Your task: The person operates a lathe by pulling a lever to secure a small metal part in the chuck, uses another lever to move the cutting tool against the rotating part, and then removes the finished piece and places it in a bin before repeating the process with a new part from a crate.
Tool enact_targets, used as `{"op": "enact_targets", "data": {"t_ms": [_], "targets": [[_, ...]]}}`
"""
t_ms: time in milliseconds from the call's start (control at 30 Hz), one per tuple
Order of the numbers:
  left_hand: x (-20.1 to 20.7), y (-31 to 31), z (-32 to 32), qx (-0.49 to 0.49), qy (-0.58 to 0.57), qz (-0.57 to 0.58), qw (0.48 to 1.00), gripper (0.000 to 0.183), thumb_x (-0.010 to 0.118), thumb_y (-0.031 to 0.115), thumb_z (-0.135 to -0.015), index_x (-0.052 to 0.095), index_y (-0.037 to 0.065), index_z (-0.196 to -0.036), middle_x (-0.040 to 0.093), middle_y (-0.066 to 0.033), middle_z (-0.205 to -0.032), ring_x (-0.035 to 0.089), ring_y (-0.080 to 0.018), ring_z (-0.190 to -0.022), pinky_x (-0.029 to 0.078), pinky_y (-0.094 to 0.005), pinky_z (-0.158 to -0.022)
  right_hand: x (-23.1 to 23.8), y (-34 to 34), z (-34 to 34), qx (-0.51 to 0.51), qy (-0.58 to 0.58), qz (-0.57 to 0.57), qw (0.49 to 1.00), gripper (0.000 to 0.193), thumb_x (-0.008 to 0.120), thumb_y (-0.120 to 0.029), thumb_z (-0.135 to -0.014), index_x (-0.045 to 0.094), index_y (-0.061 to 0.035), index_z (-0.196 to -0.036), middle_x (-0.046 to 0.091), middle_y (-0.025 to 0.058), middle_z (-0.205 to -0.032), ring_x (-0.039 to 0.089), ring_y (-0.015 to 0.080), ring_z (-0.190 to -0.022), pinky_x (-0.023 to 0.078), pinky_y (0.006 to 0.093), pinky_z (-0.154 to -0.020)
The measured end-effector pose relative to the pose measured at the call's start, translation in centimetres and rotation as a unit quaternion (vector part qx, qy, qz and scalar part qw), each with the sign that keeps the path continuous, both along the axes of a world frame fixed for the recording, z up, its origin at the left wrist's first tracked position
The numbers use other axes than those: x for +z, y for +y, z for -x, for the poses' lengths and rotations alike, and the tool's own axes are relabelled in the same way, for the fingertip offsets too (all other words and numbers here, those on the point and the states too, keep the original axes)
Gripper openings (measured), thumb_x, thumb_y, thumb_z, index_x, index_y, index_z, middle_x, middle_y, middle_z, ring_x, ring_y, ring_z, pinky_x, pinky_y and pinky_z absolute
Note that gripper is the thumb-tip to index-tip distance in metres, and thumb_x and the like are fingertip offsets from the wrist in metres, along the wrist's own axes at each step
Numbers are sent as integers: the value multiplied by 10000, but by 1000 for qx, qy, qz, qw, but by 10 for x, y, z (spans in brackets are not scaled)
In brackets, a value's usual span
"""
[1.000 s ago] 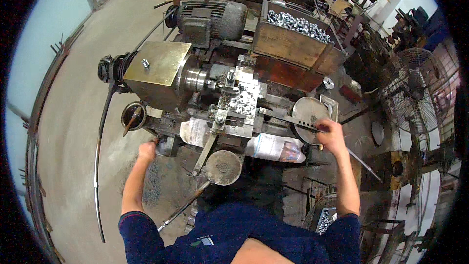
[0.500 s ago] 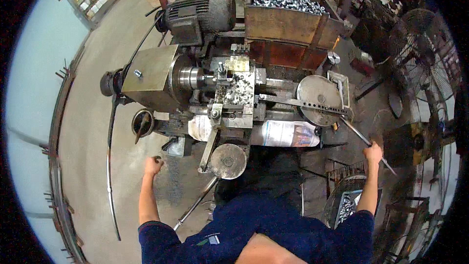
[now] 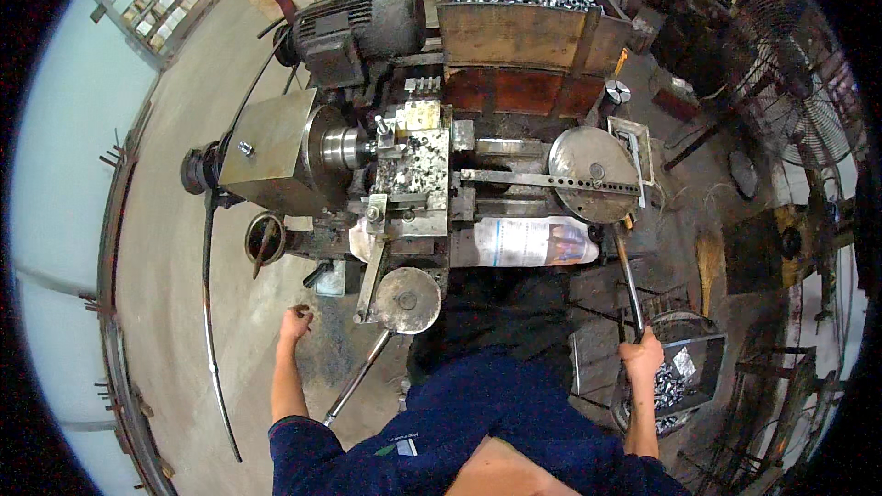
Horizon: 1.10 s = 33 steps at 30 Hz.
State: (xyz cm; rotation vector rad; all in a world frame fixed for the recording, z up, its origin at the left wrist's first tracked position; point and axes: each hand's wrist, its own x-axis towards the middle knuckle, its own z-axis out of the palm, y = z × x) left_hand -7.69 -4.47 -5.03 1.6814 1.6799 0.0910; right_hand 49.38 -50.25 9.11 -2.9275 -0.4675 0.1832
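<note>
My right hand (image 3: 643, 355) is wrapped round a long metal lever (image 3: 630, 283) that runs down from the large round disc (image 3: 593, 174) at the right end of a small lathe. A perforated flat bar (image 3: 551, 181) links that disc to the cross slide (image 3: 413, 170). My left hand (image 3: 294, 322) hangs in the air left of the machine, fingers curled; a small dark thing seems to show at them, too small to name. Nearer me is a smaller round disc (image 3: 408, 300) with its own lever (image 3: 360, 375), which neither hand touches. The chuck (image 3: 344, 146) sits left of the slide.
Behind the lathe stands a deep bin (image 3: 514, 37) heaped with small metal parts. An electric motor (image 3: 354, 32) is at the back left. By my right forearm is a tray (image 3: 703, 372) of metal parts. A floor fan (image 3: 790, 78) stands at the right.
My right hand has swung the lever inward and toward me. The perforated bar and slide have shifted left relative to the large disc. My left hand has moved slightly; the whole view has shifted too.
</note>
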Motion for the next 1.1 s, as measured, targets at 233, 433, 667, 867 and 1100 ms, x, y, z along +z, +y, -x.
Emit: {"op": "enact_targets", "data": {"t_ms": [233, 433, 667, 867, 1100], "targets": [[40, 27, -41, -19, 14, -60, 998, 380, 624, 184, -736, 586, -37, -1043, 643, -161, -741, 624, -214, -620, 487, -335, -609, 7, 5, -32, 26, -2, 55, 998, 292, 605, -315, -620, 611, -69, -779, 613, 181, -703, 595, 381, -690, 463, 475, -634], [54, 49, -65, -108, 127, -172, 971, 540, 634, 358, -750, 514, 47, -1176, 619, -199, -961, 604, -328, -862, 480, -400, -740, -6, -18, -163, 63, -116, 159, 979, 287, 598, -279, -639, 602, -78, -843, 607, 164, -799, 589, 352, -782, 469, 462, -690], [-26, 25, -115, 37, 228, -233, 945, 432, 553, 448, -796, 566, 17, -816, 612, -218, -726, 611, -369, -749, 474, -467, -650, 7, 54, -255, -72, -165, 206, 962, 308, 543, -240, -732, 602, -148, -1020, 551, 89, -1095, 478, 284, -1076, 352, 520, -877], [-30, 47, -65, -186, 231, -231, 927, 389, 526, 395, -814, 500, 34, -957, 622, -197, -786, 614, -369, -733, 488, -450, -631, -7, 64, -257, -76, -168, 177, 967, 359, 503, -205, -757, 530, -95, -1098, 539, 119, -1116, 460, 300, -1111, 324, 549, -914], [-11, 26, -88, -97, 212, -183, 955, 469, 595, 344, -771, 490, 45, -1117, 632, -200, -841, 624, -330, -772, 491, -443, -652, -12, 69, -180, 61, -217, 6, 974, 760, 671, -203, -561, 415, -61, -1262, 390, 144, -1330, 312, 319, -1263, 265, 508, -1005]]}}
